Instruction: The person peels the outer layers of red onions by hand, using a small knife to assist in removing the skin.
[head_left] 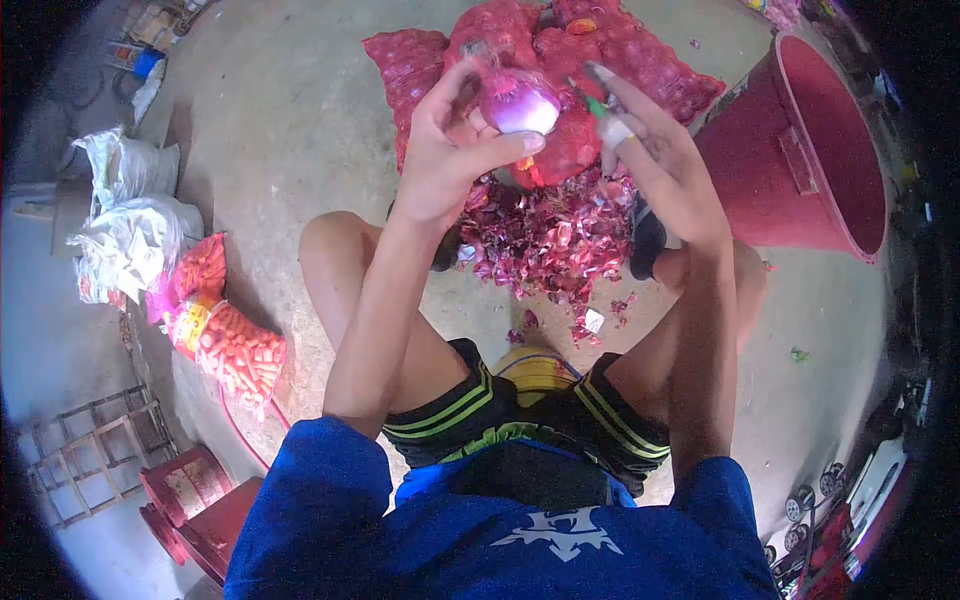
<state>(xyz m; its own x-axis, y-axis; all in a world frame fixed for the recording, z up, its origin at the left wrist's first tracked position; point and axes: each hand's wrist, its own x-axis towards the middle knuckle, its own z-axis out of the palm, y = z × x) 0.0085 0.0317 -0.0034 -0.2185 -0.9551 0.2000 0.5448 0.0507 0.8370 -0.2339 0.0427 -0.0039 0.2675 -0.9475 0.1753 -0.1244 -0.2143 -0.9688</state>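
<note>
My left hand (440, 165) is closed around a red onion (522, 103), thumb along its lower side. Part of the onion's purple skin is off, baring a bright white patch on the right. My right hand (668, 165), with white tape on a finger, grips a small knife (597, 106) by its green handle, just right of the onion and apart from it. The blade is blurred. Beneath both hands, a heap of purple onion skins (545, 240) covers the floor between my feet.
Red net sacks of onions (640, 65) lie ahead. A large red tub (740, 160) leans at the right. On the left are white sacks (140, 245), a clear bag of orange pieces (240, 355) and red stools (190, 490). A yellow seat (537, 372) shows between my legs.
</note>
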